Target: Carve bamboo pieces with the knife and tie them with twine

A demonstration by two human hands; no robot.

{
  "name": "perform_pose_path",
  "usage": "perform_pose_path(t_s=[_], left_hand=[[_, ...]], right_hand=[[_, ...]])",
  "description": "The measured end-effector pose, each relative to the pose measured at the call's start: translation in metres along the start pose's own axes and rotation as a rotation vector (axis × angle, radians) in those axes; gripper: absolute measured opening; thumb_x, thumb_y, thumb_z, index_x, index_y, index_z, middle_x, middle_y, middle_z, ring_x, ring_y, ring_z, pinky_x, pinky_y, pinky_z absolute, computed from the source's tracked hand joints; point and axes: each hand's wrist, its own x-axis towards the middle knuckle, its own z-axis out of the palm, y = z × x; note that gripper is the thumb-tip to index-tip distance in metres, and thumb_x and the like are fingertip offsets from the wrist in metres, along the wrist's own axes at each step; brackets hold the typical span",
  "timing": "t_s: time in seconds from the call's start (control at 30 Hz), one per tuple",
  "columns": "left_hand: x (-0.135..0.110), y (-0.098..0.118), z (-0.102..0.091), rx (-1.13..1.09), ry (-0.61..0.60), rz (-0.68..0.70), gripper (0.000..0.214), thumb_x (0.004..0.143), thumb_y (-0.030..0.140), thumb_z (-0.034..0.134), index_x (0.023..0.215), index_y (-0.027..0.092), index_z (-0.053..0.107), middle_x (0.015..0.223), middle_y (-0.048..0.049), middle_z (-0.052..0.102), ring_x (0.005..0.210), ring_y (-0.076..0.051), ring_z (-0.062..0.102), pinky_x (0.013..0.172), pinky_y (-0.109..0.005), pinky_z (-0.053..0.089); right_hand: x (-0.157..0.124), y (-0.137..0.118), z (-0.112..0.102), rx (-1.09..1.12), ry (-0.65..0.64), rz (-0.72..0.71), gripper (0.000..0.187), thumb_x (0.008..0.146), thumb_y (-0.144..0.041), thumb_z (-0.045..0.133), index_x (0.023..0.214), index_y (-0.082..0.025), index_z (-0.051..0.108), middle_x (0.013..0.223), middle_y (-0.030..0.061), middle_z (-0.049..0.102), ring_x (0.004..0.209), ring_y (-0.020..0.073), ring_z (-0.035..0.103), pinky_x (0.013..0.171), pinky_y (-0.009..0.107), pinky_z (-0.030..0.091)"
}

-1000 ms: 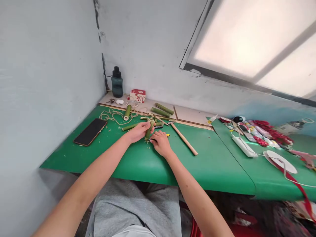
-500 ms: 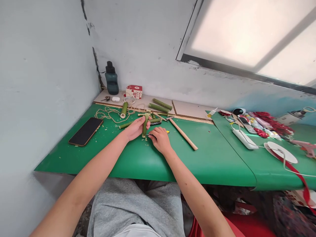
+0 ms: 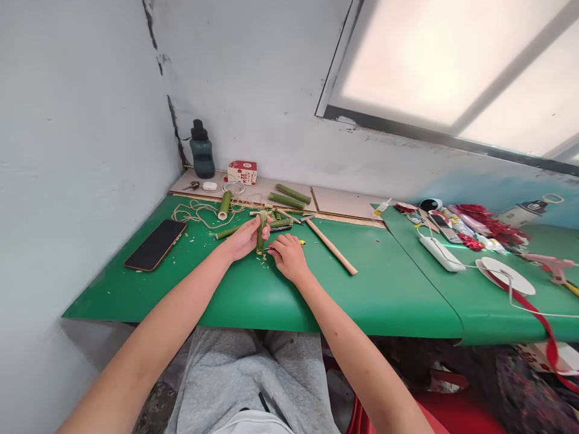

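- Bamboo piece (image 3: pixel 261 232): it stands nearly upright on the green worktop (image 3: pixel 384 289), among pale shavings, in your left hand (image 3: pixel 244 239).
- Your left fingers curl round it, thumb across the top.
- Your right hand (image 3: pixel 286 255) sits just beside its lower end, fingers closed on a small tool (image 3: pixel 270 249) whose tip meets the bamboo.
- A phone (image 3: pixel 155 245) lies well to the left; a wooden stick (image 3: pixel 330 246) to the right.

home craft corner: green table (image 3: pixel 384 301), bamboo pieces (image 3: pixel 289 196)

A black phone (image 3: pixel 155 245) lies left on the green table (image 3: pixel 389 289); a dark bottle (image 3: pixel 201 150) stands in the corner.
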Motion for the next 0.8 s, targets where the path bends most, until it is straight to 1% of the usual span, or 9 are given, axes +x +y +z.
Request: perform_pose_path(t_s=[0.07, 0.2, 0.3, 0.4, 0.53, 0.67, 0.8], left_hand=[[-0.0005, -0.0002, 0.0007, 0.007, -0.007, -0.013, 0.044, 0.092, 0.055, 0.071, 0.111, 0.016, 0.069, 0.078, 0.0002, 0.056, 0.072, -0.011, 0.056, 0.072, -0.023, 0.049], [-0.0019, -0.0014, 0.0039, 0.019, -0.023, -0.048, 0.042, 0.091, 0.05, 0.074, 0.111, 0.014, 0.069, 0.078, -0.0012, 0.059, 0.071, -0.012, 0.057, 0.069, -0.023, 0.049], [-0.0022, -0.0018, 0.005, 0.014, -0.011, -0.036, 0.042, 0.091, 0.051, 0.075, 0.11, 0.014, 0.07, 0.078, -0.0006, 0.059, 0.07, -0.011, 0.056, 0.069, -0.022, 0.048], [-0.0026, -0.0016, 0.0052, 0.016, -0.005, -0.022, 0.043, 0.089, 0.05, 0.077, 0.11, 0.013, 0.071, 0.081, -0.0017, 0.061, 0.073, -0.011, 0.058, 0.071, -0.023, 0.049], [-0.0037, -0.0001, 0.0062, 0.018, 0.003, -0.01, 0.045, 0.083, 0.046, 0.085, 0.11, 0.012, 0.073, 0.087, -0.0042, 0.066, 0.079, -0.013, 0.061, 0.076, -0.025, 0.05], [-0.0036, 0.0007, 0.0064, 0.013, 0.027, 0.001, 0.044, 0.081, 0.041, 0.088, 0.111, 0.012, 0.075, 0.092, -0.0055, 0.069, 0.085, -0.013, 0.063, 0.083, -0.025, 0.051], [-0.0029, 0.0001, 0.005, 0.019, 0.028, -0.004, 0.044, 0.08, 0.039, 0.089, 0.112, 0.013, 0.076, 0.094, -0.0061, 0.071, 0.086, -0.014, 0.065, 0.082, -0.027, 0.051]], right_hand=[[-0.0001, 0.0007, 0.0007, -0.002, 0.009, 0.009, 0.021, 0.106, -0.03, 0.054, 0.103, -0.022, 0.073, 0.097, 0.008, 0.068, 0.094, 0.0252, 0.052, 0.084, 0.039, 0.035], [0.0023, 0.0024, 0.004, -0.001, -0.027, -0.015, 0.016, 0.103, -0.028, 0.059, 0.098, -0.023, 0.074, 0.094, 0.0067, 0.068, 0.093, 0.025, 0.052, 0.083, 0.038, 0.034], [0.0027, 0.0014, 0.0034, -0.011, -0.039, -0.028, 0.016, 0.103, -0.029, 0.059, 0.099, -0.023, 0.074, 0.094, 0.0065, 0.069, 0.095, 0.0249, 0.053, 0.084, 0.038, 0.035], [0.0019, -0.0007, 0.0009, -0.022, -0.029, -0.028, 0.019, 0.105, -0.031, 0.056, 0.103, -0.022, 0.073, 0.099, 0.0073, 0.07, 0.098, 0.0247, 0.053, 0.086, 0.038, 0.035], [0.0019, -0.0021, -0.0007, -0.023, -0.04, -0.042, 0.017, 0.104, -0.029, 0.059, 0.1, -0.023, 0.074, 0.097, 0.0061, 0.07, 0.096, 0.0238, 0.054, 0.084, 0.038, 0.035], [0.0015, -0.0021, -0.0007, -0.038, -0.029, -0.01, 0.02, 0.105, -0.03, 0.056, 0.1, -0.023, 0.074, 0.097, 0.0078, 0.07, 0.096, 0.0249, 0.053, 0.084, 0.039, 0.034], [-0.0001, -0.0013, -0.0002, -0.048, -0.029, 0.0, 0.019, 0.104, -0.03, 0.057, 0.1, -0.022, 0.074, 0.096, 0.0079, 0.069, 0.095, 0.0253, 0.054, 0.084, 0.039, 0.034]])
